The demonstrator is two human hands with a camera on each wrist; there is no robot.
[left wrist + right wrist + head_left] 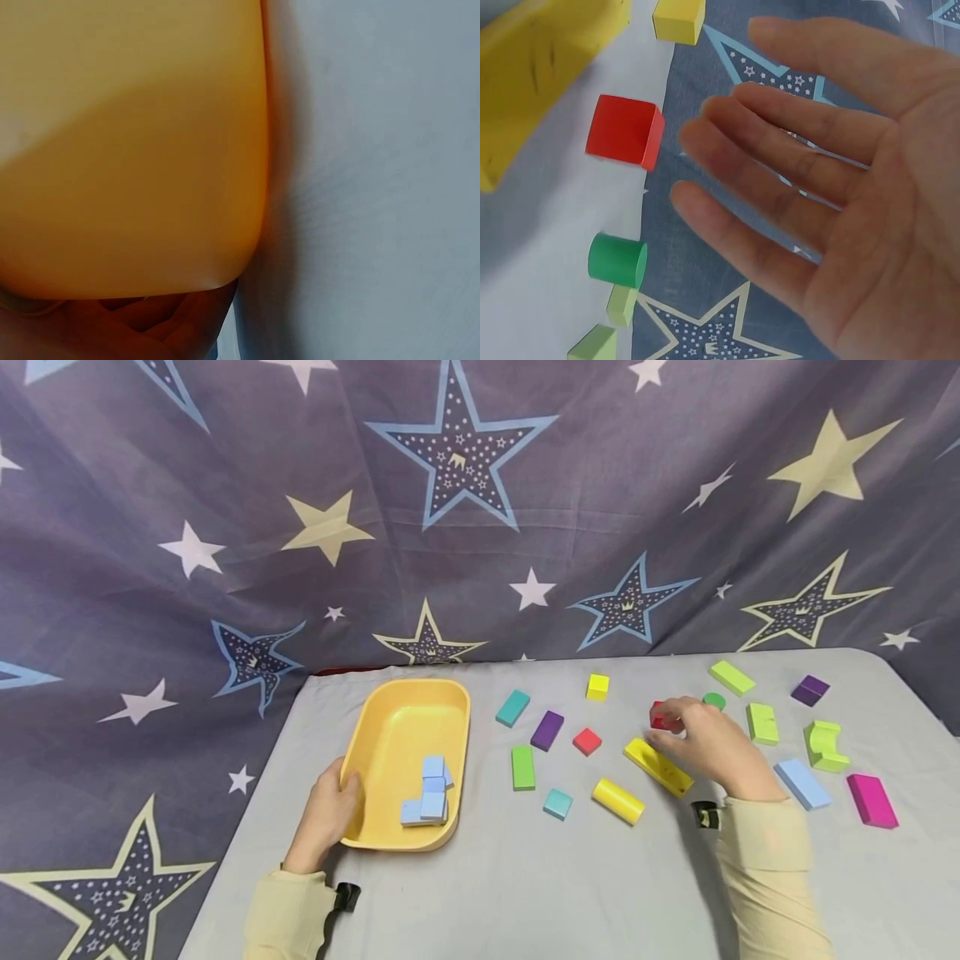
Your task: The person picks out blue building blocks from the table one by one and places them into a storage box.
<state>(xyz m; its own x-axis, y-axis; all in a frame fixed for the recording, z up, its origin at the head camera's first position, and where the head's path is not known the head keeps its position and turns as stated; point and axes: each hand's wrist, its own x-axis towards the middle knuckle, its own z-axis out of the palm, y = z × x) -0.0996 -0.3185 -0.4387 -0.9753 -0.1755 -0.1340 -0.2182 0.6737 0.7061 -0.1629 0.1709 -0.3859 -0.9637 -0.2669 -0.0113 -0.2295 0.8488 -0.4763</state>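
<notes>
My left hand [328, 806] grips the left rim of a yellow plastic tray [401, 714], thumb on the inside. In the left wrist view the tray's outer wall [150, 180] fills much of the frame, with curled fingers [169, 330] beneath it. Several light blue blocks [432, 802] lie in the tray. My right hand [716, 743] hovers over the table, fingertips close to a red block [657, 716]. The right wrist view shows this hand [877, 217] empty, its fingers loosely extended and apart from the red block [619, 131]. A yellow bar block [657, 767] lies just below the hand.
Left of the right hand lie a yellow cylinder [618, 801], a small red block [587, 742], a yellow cube [597, 687] and purple, green and teal blocks. To its right are a light blue block [802, 783], a magenta block [872, 801] and several lime blocks. A star-patterned curtain [480, 568] hangs behind.
</notes>
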